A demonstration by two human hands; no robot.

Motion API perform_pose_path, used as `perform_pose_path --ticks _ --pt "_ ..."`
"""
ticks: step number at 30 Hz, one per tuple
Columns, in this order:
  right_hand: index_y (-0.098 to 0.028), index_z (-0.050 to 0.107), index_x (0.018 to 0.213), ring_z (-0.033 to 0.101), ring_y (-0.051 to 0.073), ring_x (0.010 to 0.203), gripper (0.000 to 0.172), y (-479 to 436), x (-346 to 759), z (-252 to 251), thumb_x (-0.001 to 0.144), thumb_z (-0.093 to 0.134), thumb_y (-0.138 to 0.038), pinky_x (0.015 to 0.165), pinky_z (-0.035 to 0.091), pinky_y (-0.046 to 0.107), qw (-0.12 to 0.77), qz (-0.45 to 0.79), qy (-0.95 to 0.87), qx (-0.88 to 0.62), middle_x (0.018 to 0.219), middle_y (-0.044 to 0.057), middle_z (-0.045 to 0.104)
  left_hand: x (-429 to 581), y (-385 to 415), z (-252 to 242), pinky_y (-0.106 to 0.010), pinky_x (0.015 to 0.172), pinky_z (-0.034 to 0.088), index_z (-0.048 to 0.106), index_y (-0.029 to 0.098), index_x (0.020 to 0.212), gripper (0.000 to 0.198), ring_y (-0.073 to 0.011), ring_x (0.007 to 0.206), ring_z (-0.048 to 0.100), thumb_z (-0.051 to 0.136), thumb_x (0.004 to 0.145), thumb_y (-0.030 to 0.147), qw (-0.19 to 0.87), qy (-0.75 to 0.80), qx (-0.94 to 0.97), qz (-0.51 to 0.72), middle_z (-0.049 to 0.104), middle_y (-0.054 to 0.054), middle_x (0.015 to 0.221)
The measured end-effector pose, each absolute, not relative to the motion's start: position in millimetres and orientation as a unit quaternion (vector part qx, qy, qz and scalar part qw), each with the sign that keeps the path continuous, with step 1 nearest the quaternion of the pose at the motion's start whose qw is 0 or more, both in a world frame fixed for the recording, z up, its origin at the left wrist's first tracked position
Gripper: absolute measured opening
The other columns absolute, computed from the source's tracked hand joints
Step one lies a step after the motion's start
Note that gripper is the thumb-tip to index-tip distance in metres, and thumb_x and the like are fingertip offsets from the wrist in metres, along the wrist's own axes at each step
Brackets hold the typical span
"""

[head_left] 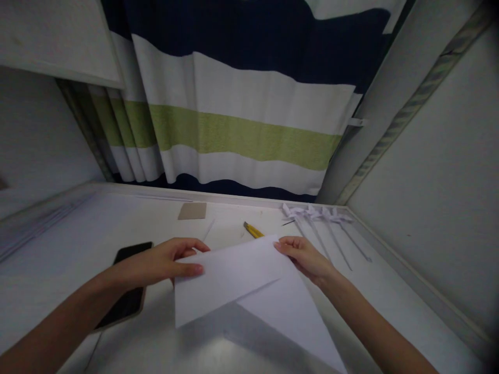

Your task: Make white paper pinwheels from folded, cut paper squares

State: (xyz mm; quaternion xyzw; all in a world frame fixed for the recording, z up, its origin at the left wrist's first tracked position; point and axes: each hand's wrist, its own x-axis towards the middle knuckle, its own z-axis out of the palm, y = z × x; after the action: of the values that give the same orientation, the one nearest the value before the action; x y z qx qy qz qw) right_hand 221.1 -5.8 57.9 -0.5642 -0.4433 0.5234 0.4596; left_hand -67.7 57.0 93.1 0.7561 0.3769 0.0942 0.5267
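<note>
Folding a white sheet of paper [237, 283] on a pale table [58, 259], the left hand [163, 262] pinches the raised flap's left edge while the right hand [306, 257] grips its upper corner; the crease slants between them, a black phone [127, 301] beside the left wrist.

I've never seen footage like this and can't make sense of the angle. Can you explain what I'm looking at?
There is no machine: a person wears a camera on the head, looking down at their own bare hands over a white table. The left hand and right hand each pinch an edge of a folded white paper sheet. Under the left wrist lies a dark phone. Farther back are a yellow cutter, a cardboard piece and some white paper pinwheels. A striped curtain hangs behind.
</note>
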Motion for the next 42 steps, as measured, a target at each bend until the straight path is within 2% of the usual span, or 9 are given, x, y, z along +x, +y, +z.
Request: perform_pose_path --ticks 3,9,13,15,20,24,27,33,42 --pt "-0.013 0.052 0.064 0.033 0.002 0.031 0.025 -26.6 209.8 41.2 0.063 0.065 -0.034 0.03 0.021 0.014 0.442 0.584 -0.397 -0.553 0.044 -0.007 0.044 -82.0 62.2 84.7 -0.023 0.053 0.046 0.055 0.021 0.098 0.033 -0.0176 0.072 0.058 0.05 0.074 0.043 0.507 0.428 0.735 0.136 0.061 -0.003 0.082" --pt "-0.017 0.049 0.069 0.04 0.003 0.031 0.024 -48.7 206.1 26.0 0.068 0.061 -0.038 0.03 0.03 0.012 0.501 0.588 -0.329 -0.543 0.043 -0.008 0.047 -100.1 62.7 62.2 -0.032 0.065 0.049 0.047 0.019 0.102 0.04 -0.0237 0.091 0.053 0.048 0.073 0.047 0.412 0.511 0.667 0.353 0.055 -0.008 0.097" --pt "-0.016 0.054 0.074 0.051 0.005 0.04 0.019 -52.1 200.5 26.4 0.07 0.062 -0.032 0.038 0.04 0.013 0.55 0.592 -0.3 -0.507 0.053 -0.005 0.058 -87.7 46.3 56.5 -0.034 0.085 0.042 0.045 0.017 0.108 0.044 -0.0223 0.104 0.049 0.055 0.072 0.04 0.529 0.421 0.663 0.321 0.051 -0.01 0.114" --pt "-0.013 0.057 0.079 0.06 0.01 0.06 0.018 -54.2 191.4 24.1 0.07 0.063 -0.028 0.055 0.048 0.019 0.568 0.62 -0.271 -0.468 0.07 0.002 0.065 -73.3 38.6 63.1 -0.032 0.085 0.043 0.041 0.017 0.113 0.044 -0.0204 0.105 0.049 0.051 0.076 0.039 0.603 0.375 0.635 0.303 0.049 -0.01 0.118" --pt "-0.013 0.062 0.072 0.062 0.013 0.066 0.016 -58.2 169.1 10.8 0.061 0.07 -0.022 0.062 0.049 0.021 0.611 0.636 -0.189 -0.432 0.072 0.003 0.068 -38.4 33.2 97.8 -0.029 0.067 0.049 0.046 0.015 0.106 0.037 -0.0181 0.082 0.059 0.044 0.079 0.04 0.59 0.357 0.631 0.355 0.06 -0.007 0.093" --pt "-0.012 0.065 0.075 0.063 0.018 0.071 0.026 -59.4 164.6 1.2 0.054 0.074 -0.025 0.065 0.048 0.026 0.609 0.645 -0.171 -0.429 0.076 0.007 0.069 -23.9 36.3 113.1 -0.025 0.056 0.048 0.05 0.012 0.099 0.033 -0.0132 0.06 0.058 0.05 0.076 0.035 0.55 0.349 0.654 0.386 0.059 0.0 0.067" --pt "-0.012 0.066 0.073 0.063 0.019 0.072 0.031 -60.0 166.7 -8.5 0.048 0.076 -0.027 0.068 0.047 0.026 0.618 0.618 -0.178 -0.452 0.072 0.006 0.069 -18.6 37.2 114.4 -0.023 0.053 0.048 0.05 0.015 0.099 0.033 -0.0115 0.055 0.058 0.053 0.074 0.035 0.545 0.316 0.655 0.418 0.059 0.001 0.071" --pt "-0.012 0.066 0.064 0.063 0.023 0.071 0.031 -67.0 165.3 -17.8 0.042 0.078 -0.029 0.069 0.047 0.031 0.599 0.596 -0.191 -0.5 0.063 0.005 0.068 -14.7 41.5 117.3 -0.022 0.064 0.048 0.059 0.016 0.086 0.017 -0.0142 0.077 0.058 0.055 0.072 0.027 0.559 0.246 0.649 0.453 0.062 -0.001 0.084" --pt "-0.016 0.067 0.064 0.061 0.024 0.083 0.031 -64.5 159.2 0.4 0.041 0.078 -0.033 0.079 0.045 0.033 0.617 0.59 -0.18 -0.488 0.072 0.006 0.069 -24.0 55.0 112.2 -0.02 0.056 0.049 0.062 0.017 0.078 0.017 -0.0114 0.065 0.057 0.057 0.07 0.031 0.525 0.31 0.643 0.463 0.061 0.001 0.074"
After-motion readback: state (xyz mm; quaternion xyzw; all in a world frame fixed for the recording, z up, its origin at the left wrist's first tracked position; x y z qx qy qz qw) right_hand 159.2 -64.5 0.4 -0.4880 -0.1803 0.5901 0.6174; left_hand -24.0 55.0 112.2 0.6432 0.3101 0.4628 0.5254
